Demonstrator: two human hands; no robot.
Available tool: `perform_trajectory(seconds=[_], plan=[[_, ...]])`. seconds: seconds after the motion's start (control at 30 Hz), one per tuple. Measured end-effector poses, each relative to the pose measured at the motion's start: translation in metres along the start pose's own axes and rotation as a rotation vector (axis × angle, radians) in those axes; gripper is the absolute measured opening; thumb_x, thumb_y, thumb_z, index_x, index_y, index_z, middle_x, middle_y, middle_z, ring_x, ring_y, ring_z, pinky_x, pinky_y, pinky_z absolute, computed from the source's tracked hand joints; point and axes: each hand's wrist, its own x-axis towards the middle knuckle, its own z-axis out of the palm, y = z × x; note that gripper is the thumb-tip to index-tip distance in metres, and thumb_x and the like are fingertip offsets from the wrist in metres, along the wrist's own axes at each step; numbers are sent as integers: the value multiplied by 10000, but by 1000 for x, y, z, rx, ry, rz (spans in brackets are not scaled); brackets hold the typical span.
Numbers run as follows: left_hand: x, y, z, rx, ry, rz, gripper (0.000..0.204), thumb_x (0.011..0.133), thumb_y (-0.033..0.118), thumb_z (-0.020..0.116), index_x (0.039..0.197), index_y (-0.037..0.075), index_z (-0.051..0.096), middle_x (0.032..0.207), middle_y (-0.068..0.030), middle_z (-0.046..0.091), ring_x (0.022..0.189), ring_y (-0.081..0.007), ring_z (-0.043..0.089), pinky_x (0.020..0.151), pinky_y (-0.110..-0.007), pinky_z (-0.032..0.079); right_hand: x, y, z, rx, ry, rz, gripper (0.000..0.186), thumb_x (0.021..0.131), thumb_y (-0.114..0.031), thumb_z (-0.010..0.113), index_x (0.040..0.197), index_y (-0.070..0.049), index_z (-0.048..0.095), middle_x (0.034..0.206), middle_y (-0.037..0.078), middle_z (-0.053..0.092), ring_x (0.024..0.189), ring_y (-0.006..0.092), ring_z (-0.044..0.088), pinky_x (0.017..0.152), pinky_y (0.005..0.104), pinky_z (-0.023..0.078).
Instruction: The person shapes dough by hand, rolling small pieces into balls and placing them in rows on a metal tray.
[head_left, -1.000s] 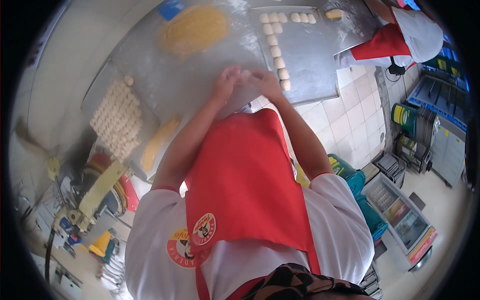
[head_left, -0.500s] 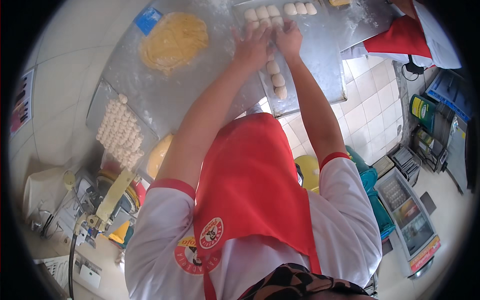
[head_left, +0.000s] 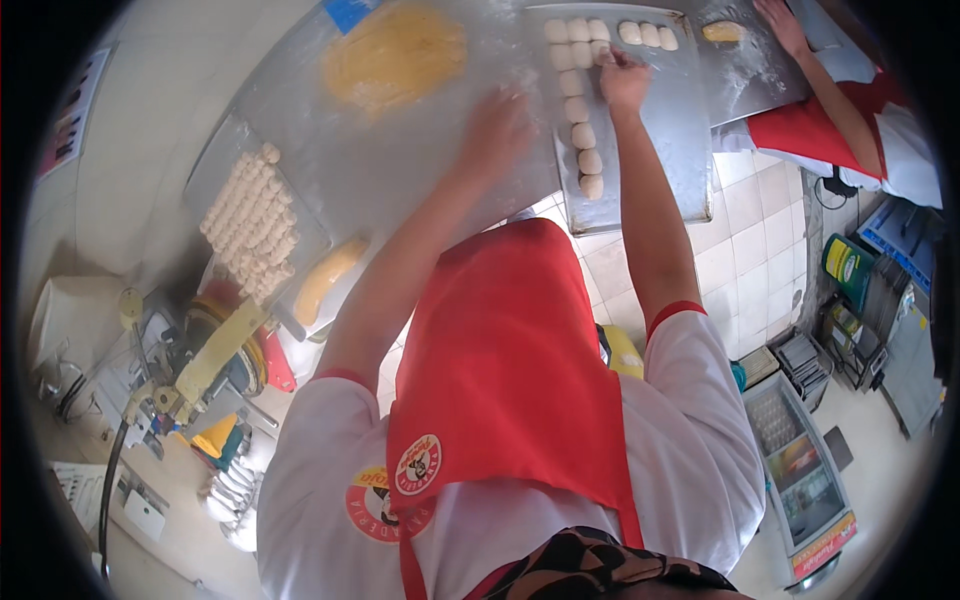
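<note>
On a metal baking tray (head_left: 665,130) sit pale, round dough balls (head_left: 585,136), in short rows at the far end and a single line toward me. My right hand (head_left: 626,84) is over the tray, its curled fingers closed against a dough ball (head_left: 600,50) at the end of a far row. My left hand (head_left: 497,128) is off the tray's left side, above the metal table; motion smears its fingers. A flat yellow dough slab (head_left: 395,58) lies on the table farther left.
Many small dough pieces (head_left: 250,225) cover a tray at the left, near a long tan dough roll (head_left: 328,280). A blue scraper (head_left: 350,12) touches the slab's far edge. At the right, another person's hand (head_left: 785,28) reaches near a yellow dough piece (head_left: 722,32).
My left hand has left the dough balls and swung left off the tray. My right hand stays at the rows. The view has shifted, showing more of the tray and the other person's arm.
</note>
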Motion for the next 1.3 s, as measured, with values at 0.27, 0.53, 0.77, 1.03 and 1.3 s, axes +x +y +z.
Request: perform_trajectory(seconds=[0.27,0.53,0.77,1.03,1.3], plan=[[-285,-93,-125,530,108,-469,500,907,312,755,1330,78,629,1275,-145,613,1203,-381,559,1030,-498,439,-80,-76,4,659,26,112,304,954,-220,705,1137,22,686,893,43,694,869,156,617,788,326,504],[-328,-114,-158,428,110,-466,512,852,317,768,1301,112,631,1305,-112,584,1233,-339,544,1056,-504,399,-337,-158,73,-35,-1048,-188,404,923,-387,716,1198,-91,725,1052,137,753,965,259,712,874,391,553],[-363,-147,-168,268,303,-288,373,832,163,749,1183,91,644,1118,-127,643,1098,-359,605,946,-495,452,-446,-230,101,22,-1132,-601,502,873,-359,765,1202,11,682,1069,233,730,1041,337,711,897,440,553],[-377,-155,-180,178,349,-228,255,825,130,757,1046,73,645,1029,-148,659,984,-383,633,840,-479,492,-466,-258,104,-6,-1183,-444,371,843,-263,744,1103,-1,702,951,235,733,833,338,734,782,428,574],[-366,-149,-198,77,291,-343,301,866,274,787,1057,75,668,1000,-149,662,966,-374,640,834,-466,504,-424,-259,109,448,-997,80,253,869,-228,647,1010,-23,695,757,94,687,585,209,637,530,347,512]])
